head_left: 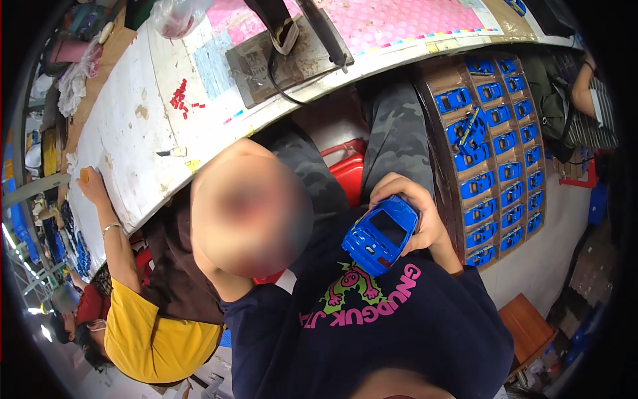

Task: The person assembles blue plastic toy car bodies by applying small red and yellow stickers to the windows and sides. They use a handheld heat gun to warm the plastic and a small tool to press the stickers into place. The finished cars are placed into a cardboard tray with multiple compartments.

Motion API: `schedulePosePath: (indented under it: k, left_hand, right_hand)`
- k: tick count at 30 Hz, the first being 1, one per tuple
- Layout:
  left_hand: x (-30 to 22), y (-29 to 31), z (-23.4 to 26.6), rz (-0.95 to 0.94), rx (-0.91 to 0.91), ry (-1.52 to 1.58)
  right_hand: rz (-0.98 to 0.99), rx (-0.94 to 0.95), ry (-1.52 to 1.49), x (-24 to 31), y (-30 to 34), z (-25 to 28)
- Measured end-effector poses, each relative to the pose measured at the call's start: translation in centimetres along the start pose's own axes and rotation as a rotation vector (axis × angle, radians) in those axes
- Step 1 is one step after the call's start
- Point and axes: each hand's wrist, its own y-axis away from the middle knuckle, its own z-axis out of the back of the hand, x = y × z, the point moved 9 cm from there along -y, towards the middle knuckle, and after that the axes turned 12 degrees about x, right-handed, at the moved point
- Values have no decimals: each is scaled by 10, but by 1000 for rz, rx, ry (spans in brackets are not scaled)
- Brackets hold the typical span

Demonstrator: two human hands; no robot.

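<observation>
White tabletop (116, 143), upper left; right hand (427, 223) grips blue car (380, 234) (left hand (252, 203) blurred, can't tell); slackening could drop it.

A dark navy T-shirt (425, 332) with short sleeves (477, 292) is worn, printed with a pink cartoon figure (349, 277) on green and curved pink lettering (407, 284). Farther off, the legs are covered by grey camouflage trousers (397, 123).

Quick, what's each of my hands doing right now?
Left hand: can't be told, hidden by blur.
Right hand: closed, holding a blue toy car.
</observation>
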Motion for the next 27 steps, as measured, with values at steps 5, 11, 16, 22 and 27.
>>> schedulePosePath:
  k: [5,11,16,22,27]
  left_hand:
    - [-9,-6,-52,72,423,188]
    - [-3,-9,-62,108,539,209]
    - [2,-10,-64,164,537,209]
    - [2,-13,-71,192,626,269]
    - [2,-15,-72,203,626,284]
  right_hand:
    - [-22,11,-39,-2,-4,-4]
    - [-5,59,60,3,-7,-5]
    - [-9,77,95,5,-6,-4]
    - [-9,132,133,8,-8,-4]
    - [8,156,148,11,-9,-2]
